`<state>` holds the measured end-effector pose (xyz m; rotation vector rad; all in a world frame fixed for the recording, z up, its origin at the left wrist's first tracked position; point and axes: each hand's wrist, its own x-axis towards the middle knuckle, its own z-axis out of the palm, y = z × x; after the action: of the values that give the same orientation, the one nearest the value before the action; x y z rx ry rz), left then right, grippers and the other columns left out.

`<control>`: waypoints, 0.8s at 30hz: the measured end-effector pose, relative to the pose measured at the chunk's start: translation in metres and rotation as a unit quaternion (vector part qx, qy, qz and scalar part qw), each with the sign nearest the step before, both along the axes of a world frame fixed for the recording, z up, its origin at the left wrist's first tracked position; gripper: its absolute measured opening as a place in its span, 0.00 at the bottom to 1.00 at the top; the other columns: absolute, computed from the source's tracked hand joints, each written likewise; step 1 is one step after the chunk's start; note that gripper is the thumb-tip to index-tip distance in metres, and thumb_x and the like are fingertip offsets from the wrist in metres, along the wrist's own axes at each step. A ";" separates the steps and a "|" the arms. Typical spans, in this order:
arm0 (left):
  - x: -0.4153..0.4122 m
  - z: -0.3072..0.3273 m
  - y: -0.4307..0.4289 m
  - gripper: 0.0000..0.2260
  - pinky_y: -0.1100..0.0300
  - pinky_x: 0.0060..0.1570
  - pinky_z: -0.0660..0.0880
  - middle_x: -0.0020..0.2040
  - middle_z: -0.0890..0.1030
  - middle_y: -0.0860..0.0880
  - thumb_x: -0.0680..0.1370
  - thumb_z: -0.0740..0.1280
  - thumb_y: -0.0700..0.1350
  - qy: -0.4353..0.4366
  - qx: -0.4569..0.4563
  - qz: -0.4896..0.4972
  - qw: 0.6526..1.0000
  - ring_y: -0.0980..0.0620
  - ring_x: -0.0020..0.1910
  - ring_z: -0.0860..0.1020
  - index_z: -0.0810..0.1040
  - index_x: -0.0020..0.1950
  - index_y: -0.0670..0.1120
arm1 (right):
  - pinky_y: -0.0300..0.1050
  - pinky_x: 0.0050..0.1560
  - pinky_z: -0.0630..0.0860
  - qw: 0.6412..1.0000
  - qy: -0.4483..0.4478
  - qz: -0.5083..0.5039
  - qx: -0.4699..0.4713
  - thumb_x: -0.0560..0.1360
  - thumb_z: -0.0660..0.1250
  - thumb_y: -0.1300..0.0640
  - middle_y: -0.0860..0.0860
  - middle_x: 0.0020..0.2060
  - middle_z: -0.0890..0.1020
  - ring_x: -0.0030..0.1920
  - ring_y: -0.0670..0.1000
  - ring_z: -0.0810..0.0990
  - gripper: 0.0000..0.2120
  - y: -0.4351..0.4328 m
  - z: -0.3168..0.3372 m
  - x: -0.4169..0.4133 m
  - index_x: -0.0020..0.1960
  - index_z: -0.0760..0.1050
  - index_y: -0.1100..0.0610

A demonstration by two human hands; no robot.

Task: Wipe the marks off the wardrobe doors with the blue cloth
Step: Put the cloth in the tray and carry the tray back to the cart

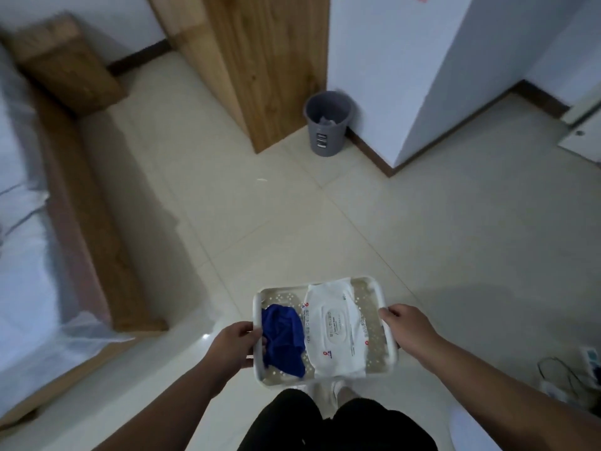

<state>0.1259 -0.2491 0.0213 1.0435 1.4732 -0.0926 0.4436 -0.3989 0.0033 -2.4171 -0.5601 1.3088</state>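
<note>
Seen from above, a person in dark shorts stands on a pale tiled floor, carrying a white perforated tray at waist height. The left hand grips the tray's left rim, fingers curled over the edge; the right hand grips the right rim the same way. Inside the tray, the blue cloth lies crumpled at the left end, touching a white pack of wet wipes that fills the middle.

No wiping has begun; the step looks like carrying the supplies to the wardrobe. To do it well, keep the tray level and set it down somewhere steady before lifting out the cloth.

Left of the person runs a wooden bed frame with pale bedding, its corner close to the walking path. To the right, cables and a power strip lie on the floor. Ahead, open tiles lead to a tall wooden panel, probably the wardrobe's side. A grey waste bin stands just beside it, against a white wall.
</note>
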 end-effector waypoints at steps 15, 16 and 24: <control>-0.069 0.003 0.107 0.08 0.55 0.41 0.85 0.48 0.88 0.46 0.84 0.65 0.45 -0.047 0.038 0.224 0.973 0.47 0.46 0.88 0.84 0.56 0.46 | 0.50 0.44 0.80 0.979 -0.026 0.198 0.045 0.79 0.64 0.50 0.53 0.33 0.86 0.35 0.53 0.85 0.17 0.257 0.019 -0.042 0.39 0.80 0.61; -0.074 0.000 0.121 0.09 0.55 0.41 0.85 0.48 0.88 0.46 0.84 0.65 0.45 -0.052 0.039 0.229 0.971 0.47 0.46 0.88 0.84 0.56 0.46 | 0.51 0.45 0.80 0.977 -0.031 0.204 0.043 0.79 0.64 0.50 0.52 0.33 0.86 0.36 0.54 0.85 0.17 0.275 0.019 -0.047 0.39 0.80 0.61; -0.090 0.002 0.242 0.10 0.52 0.45 0.85 0.51 0.87 0.43 0.85 0.63 0.49 -0.065 0.026 0.260 0.963 0.44 0.50 0.87 0.83 0.57 0.48 | 0.45 0.40 0.78 0.973 -0.052 0.221 0.036 0.79 0.63 0.49 0.49 0.31 0.85 0.31 0.48 0.84 0.16 0.399 0.026 -0.065 0.38 0.81 0.57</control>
<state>0.0361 -0.0067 0.0236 0.6598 1.5893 0.3837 0.3787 -0.0003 0.0295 -2.3935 -1.2103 1.2947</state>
